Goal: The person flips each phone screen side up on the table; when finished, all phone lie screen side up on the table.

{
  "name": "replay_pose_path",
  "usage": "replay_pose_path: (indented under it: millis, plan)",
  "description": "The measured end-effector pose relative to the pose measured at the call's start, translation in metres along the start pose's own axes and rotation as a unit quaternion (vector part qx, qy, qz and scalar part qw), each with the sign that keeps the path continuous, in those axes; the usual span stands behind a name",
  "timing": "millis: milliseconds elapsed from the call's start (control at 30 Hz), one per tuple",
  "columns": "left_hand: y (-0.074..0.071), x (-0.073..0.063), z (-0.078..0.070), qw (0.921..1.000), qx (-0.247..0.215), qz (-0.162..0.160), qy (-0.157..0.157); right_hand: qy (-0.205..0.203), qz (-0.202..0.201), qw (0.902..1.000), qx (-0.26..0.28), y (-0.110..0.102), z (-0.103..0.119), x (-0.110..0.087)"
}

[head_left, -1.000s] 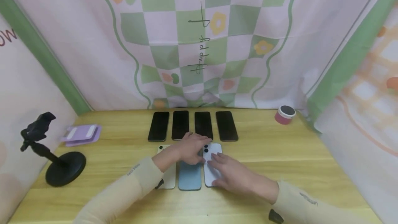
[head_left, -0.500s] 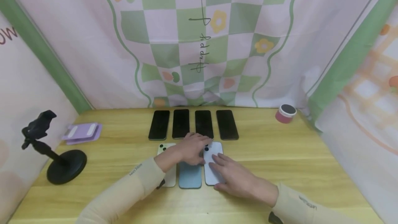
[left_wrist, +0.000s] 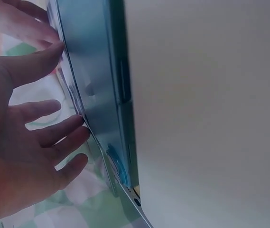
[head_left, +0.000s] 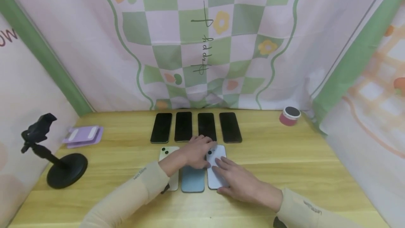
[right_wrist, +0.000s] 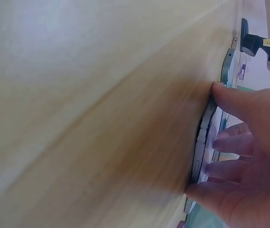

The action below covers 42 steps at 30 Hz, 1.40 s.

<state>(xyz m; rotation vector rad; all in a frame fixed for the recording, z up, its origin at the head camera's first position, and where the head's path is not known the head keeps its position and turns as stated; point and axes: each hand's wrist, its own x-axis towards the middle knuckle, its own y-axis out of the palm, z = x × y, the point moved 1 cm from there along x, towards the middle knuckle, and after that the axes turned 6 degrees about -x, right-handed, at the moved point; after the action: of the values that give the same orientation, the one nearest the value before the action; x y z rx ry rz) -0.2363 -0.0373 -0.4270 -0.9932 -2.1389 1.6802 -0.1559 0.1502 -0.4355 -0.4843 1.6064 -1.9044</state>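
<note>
A pale lavender-white phone (head_left: 215, 177) lies back-up at the right end of the nearer row. My left hand (head_left: 196, 152) reaches over a blue phone (head_left: 193, 179) beside it, with fingertips at the white phone's upper left corner and thumb at its left side. The left hand covers the blue phone's upper part. My right hand (head_left: 238, 178) rests on the white phone's right side, fingers spread over its back and thumb at its lower right corner. A pale green phone (head_left: 167, 152) lies at the row's left end, partly behind the left forearm.
Several black-screened phones (head_left: 183, 126) form the row behind. A black stand (head_left: 66, 171) and a lilac folding holder (head_left: 83, 136) are at the left. A pink jar (head_left: 288, 118) sits back right on the wooden table (head_left: 269, 150), before a checked curtain (head_left: 205, 45).
My right thumb has slid slightly toward the white phone's near end. The left fingers cover a little more of its camera lenses. The phones lie almost where they were.
</note>
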Motion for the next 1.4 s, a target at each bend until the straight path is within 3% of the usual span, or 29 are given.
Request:
replay_pose_path:
  millis: [300,500,767,1067,1300,1400]
  plan:
    - [0.002,0.000,-0.003,0.9996,-0.024,-0.003,-0.017,-0.004,-0.010,0.9999,-0.001,0.001,0.000,0.000]
    - [0.004,0.005,-0.002,0.9955,-0.088,-0.028,-0.024,-0.004,-0.001,1.0000,0.004,0.001,0.000,0.000]
    - [0.006,0.014,0.003,0.9756,-0.205,-0.048,-0.062,-0.014,0.010,0.9998,0.004,0.001,-0.001,-0.001]
    - [0.003,0.018,-0.001,0.9652,-0.242,-0.063,-0.076,-0.016,0.003,0.9998,0.009,0.002,-0.001,-0.005]
    - [0.000,0.018,-0.002,0.9436,-0.305,-0.098,-0.084,-0.008,-0.009,0.9997,0.023,0.004,0.000,-0.006]
    - [0.001,0.019,0.000,0.9411,-0.301,-0.117,-0.099,-0.008,-0.010,0.9996,0.026,0.005,0.000,-0.006]
